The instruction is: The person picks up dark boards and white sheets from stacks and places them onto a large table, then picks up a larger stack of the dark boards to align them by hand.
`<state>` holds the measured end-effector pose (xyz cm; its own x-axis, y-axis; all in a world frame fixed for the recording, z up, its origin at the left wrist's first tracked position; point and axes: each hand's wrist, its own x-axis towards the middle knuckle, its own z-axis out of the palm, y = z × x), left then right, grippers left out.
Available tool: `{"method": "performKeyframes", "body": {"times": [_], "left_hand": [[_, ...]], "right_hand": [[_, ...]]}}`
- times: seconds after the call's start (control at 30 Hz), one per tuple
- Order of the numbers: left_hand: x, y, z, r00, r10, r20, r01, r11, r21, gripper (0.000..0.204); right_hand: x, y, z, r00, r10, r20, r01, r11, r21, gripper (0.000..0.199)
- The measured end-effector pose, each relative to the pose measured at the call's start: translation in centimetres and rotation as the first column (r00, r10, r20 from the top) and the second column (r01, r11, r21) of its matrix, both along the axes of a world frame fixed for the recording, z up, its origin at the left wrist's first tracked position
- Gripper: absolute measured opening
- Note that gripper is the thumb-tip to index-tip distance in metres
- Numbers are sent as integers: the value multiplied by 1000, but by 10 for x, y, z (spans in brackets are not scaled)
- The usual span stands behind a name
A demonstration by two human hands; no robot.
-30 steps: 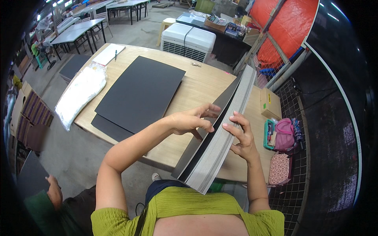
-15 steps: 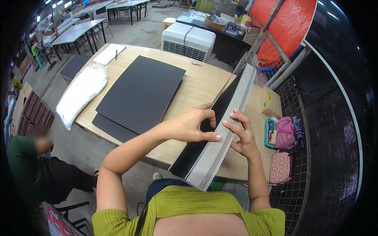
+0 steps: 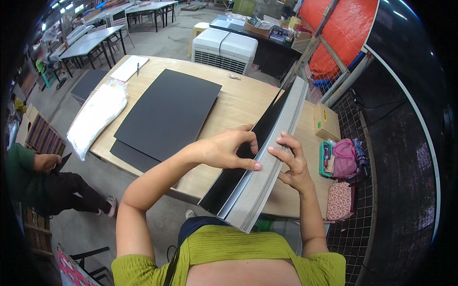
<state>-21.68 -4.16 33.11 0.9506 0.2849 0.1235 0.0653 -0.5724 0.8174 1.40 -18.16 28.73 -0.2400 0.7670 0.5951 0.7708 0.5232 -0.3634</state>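
A thick stack of sheets (image 3: 274, 178) stands on edge at the near right side of the table, its pale grey layered edges facing up. My right hand (image 3: 295, 164) grips the stack from its right side, fingers over the top edges. On the other side my left hand (image 3: 226, 148) has its thumb on the top edges and its fingers curled at a black sheet (image 3: 220, 190) that leans away from the stack. A shiny strip shows along the gap between them. To the left, large black boards (image 3: 167, 105) lie overlapping flat on the table.
The wooden table (image 3: 234, 102) also carries a white plastic bag (image 3: 98, 112), white paper (image 3: 125, 69) with a pen, a cardboard box (image 3: 327, 122), a green tray (image 3: 326, 159) and a pink pouch (image 3: 344, 155). Wire mesh borders the right side. A person (image 3: 36, 181) is at the left.
The gap between the black sheet and the stack has widened, baring more of the shiny strip. Both hands keep nearly the same places. The person at the left has shifted, and the view has moved slightly.
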Motion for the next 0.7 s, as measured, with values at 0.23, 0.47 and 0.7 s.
{"method": "performKeyframes", "body": {"times": [0.23,0.47,0.7], "left_hand": [[-3,6,-1,1000,-26,-16,25,1000,-18,51],[-5,2,-4,1000,1,13,-1,1000,-17,50],[-6,8,-7,1000,-23,5,23,999,-36,48]], "right_hand": [[-1,2,-2,1000,-1,9,0,1000,28,72],[-1,3,-5,1000,-10,3,10,1000,27,68],[-1,3,-4,1000,-7,8,7,1000,30,67]]}}
